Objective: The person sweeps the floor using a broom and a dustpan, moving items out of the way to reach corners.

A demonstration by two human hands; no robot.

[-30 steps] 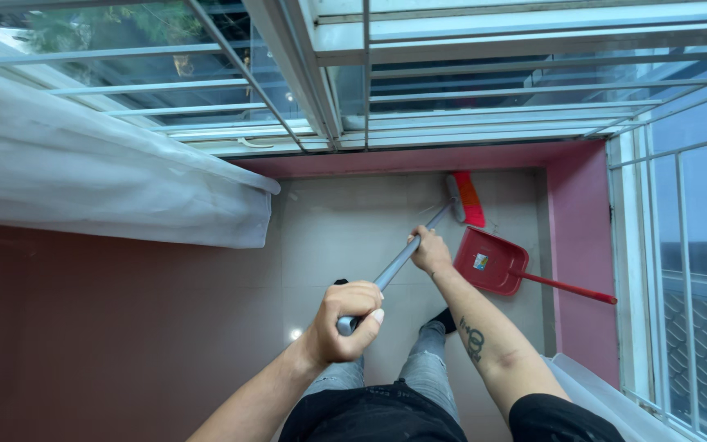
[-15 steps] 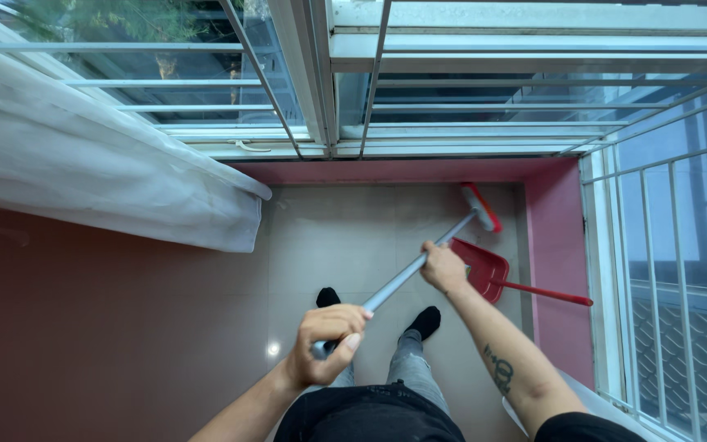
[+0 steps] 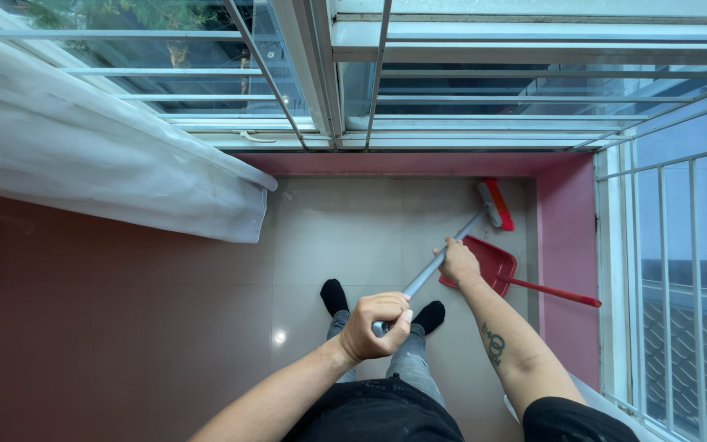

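Red broom head (image 3: 497,203) sits at far wall by dustpan (image 3: 484,263), left hand (image 3: 380,326) & right hand (image 3: 457,262) both closed on handle (image 3: 431,270), mid-sweep; next prob. calls for drawing dirt twd pan

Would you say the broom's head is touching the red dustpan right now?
Apart. The head view shows the broom head near the far wall, with bare floor tile between it and the red dustpan.
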